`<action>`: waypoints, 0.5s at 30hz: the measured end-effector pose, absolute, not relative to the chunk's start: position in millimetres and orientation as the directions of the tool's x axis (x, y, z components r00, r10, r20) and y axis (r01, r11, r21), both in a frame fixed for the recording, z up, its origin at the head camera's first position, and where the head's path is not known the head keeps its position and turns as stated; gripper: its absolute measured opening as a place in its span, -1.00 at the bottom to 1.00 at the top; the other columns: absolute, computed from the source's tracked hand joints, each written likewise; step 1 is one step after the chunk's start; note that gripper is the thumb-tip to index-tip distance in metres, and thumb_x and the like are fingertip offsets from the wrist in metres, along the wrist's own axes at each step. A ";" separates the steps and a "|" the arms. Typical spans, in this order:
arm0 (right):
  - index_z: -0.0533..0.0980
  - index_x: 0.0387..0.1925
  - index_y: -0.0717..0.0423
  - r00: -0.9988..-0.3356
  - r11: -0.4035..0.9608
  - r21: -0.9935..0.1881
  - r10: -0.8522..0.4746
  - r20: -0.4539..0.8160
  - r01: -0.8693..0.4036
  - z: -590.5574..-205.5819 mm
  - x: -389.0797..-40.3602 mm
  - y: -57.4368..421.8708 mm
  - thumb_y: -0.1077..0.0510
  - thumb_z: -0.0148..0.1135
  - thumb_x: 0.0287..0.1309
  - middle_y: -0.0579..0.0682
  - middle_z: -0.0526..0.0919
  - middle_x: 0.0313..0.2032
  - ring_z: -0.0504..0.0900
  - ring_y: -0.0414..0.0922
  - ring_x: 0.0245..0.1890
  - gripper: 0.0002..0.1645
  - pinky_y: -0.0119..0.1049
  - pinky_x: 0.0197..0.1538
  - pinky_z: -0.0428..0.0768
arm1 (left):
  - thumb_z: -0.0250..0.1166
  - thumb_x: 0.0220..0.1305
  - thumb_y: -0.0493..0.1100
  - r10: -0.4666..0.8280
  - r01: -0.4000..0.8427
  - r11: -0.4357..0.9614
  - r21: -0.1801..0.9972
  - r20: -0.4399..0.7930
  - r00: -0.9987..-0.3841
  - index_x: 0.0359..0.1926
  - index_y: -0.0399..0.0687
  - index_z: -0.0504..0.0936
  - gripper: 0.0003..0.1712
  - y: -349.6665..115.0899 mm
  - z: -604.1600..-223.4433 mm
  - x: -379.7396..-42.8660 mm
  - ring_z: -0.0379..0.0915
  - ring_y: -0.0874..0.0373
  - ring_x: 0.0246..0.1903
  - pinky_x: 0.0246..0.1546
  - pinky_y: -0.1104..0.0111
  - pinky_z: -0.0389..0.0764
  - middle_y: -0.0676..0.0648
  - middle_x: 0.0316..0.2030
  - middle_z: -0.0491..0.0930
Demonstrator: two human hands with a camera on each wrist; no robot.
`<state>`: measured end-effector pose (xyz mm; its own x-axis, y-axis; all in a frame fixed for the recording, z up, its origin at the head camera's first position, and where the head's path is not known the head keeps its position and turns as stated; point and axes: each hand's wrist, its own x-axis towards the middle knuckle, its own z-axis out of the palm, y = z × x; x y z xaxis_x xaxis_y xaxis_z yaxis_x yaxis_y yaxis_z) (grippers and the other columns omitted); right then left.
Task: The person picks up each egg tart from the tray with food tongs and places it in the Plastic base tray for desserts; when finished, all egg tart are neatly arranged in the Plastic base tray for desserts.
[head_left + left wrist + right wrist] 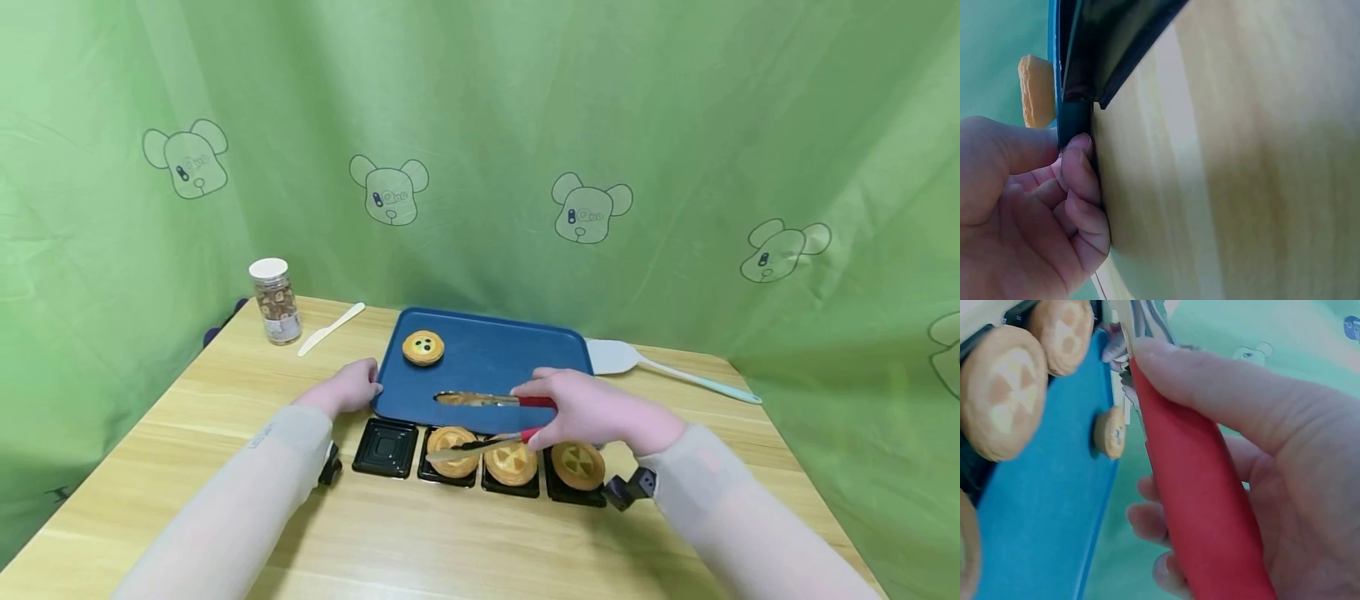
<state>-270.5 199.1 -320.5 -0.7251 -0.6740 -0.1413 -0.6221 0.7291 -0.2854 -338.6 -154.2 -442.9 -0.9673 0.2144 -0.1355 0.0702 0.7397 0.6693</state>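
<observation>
My left hand [351, 388] pinches the left edge of a blue tray [487, 346], thumb above and curled fingers below the rim in the left wrist view. A small tart with dark dots [423, 348] sits on the tray's left part. My right hand [592, 412] grips metal tongs with red handles [1194, 481] over the tray's front edge. The tongs' arms are spread apart and point left, with nothing between them. Under the nearer arm, two patterned tarts [512, 467] sit in black square holders. A third tart [577, 465] in its holder is below my right hand.
At the row's left end, a black square holder [386, 447] shows its bare stepped bottom. A jar with a white lid [276, 302] and a pale plastic knife [331, 329] are at the back left. A white spatula [675, 370] lies right of the tray. Green curtain surrounds the table.
</observation>
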 end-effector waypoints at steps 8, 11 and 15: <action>0.40 0.36 0.06 -0.816 0.803 -0.282 -0.570 -0.101 -0.525 -306.1 -289.3 195.7 -0.26 0.49 -0.03 0.24 0.31 0.35 0.33 0.20 0.30 -0.03 0.11 0.23 0.37 | 0.15 0.41 -0.33 0.207 0.063 0.743 0.667 -0.139 -0.968 -0.34 -0.20 0.35 -0.84 -151.8 -442.0 -337.8 0.39 0.03 -0.45 -0.44 0.28 0.43 -0.14 -0.46 0.41; 0.37 0.38 0.04 -0.842 0.825 -0.301 -0.527 -0.111 -0.477 -309.7 -299.8 190.7 -0.27 0.48 -0.03 0.28 0.20 0.41 0.21 0.24 0.37 0.00 0.16 0.29 0.28 | 0.14 0.41 -0.32 0.205 0.056 0.742 0.668 -0.147 -0.968 -0.33 -0.21 0.35 -0.84 -150.7 -442.4 -337.1 0.39 0.03 -0.45 -0.44 0.28 0.44 -0.14 -0.45 0.42; 0.35 0.39 0.04 -0.872 0.851 -0.295 -0.479 -0.100 -0.434 -319.3 -317.4 177.5 -0.27 0.48 -0.03 0.26 0.23 0.40 0.28 0.20 0.34 0.01 0.13 0.27 0.32 | 0.15 0.40 -0.33 0.200 0.063 0.742 0.667 -0.131 -0.971 -0.34 -0.21 0.35 -0.84 -152.4 -443.8 -339.3 0.39 0.03 -0.44 -0.42 0.27 0.45 -0.14 -0.45 0.41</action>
<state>-317.4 177.5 -319.3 -0.8720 -0.4793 -0.0998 -0.4340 0.8511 -0.2954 -339.3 -152.4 -443.8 -0.9709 0.2001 -0.1314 0.0627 0.7422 0.6672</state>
